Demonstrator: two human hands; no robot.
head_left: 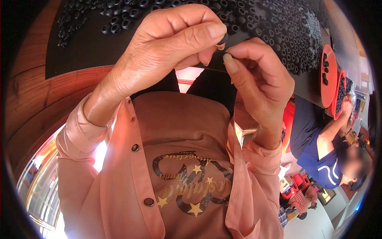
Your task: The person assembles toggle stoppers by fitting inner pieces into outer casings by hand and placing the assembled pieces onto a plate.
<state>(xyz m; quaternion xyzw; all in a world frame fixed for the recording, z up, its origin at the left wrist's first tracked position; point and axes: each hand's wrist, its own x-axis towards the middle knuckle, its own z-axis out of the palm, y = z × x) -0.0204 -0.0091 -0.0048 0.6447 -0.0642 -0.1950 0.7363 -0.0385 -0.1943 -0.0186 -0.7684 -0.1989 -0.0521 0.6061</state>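
Over the near edge of a black work surface [87, 55], my two hands are raised close together. My left hand [167, 47] is closed, with thumb and fingers pinching a small round black rubber piece [224, 39], mostly covered by the fingertips. Just to its right, my right hand [262, 75] has thumb and forefinger pressed together; whatever is between them is too small or hidden to name. Behind the hands, many black rubber rings [278, 38] lie spread across the surface. More black ring-like pieces [115, 28] sit at the far left.
Small grey bits [313, 30] are heaped at the right. An orange-red dish [327, 89] with several black pieces and a red basket [341, 95] of dark pieces stand at the right edge. A person in a dark blue shirt [312, 159] reaches toward the basket.
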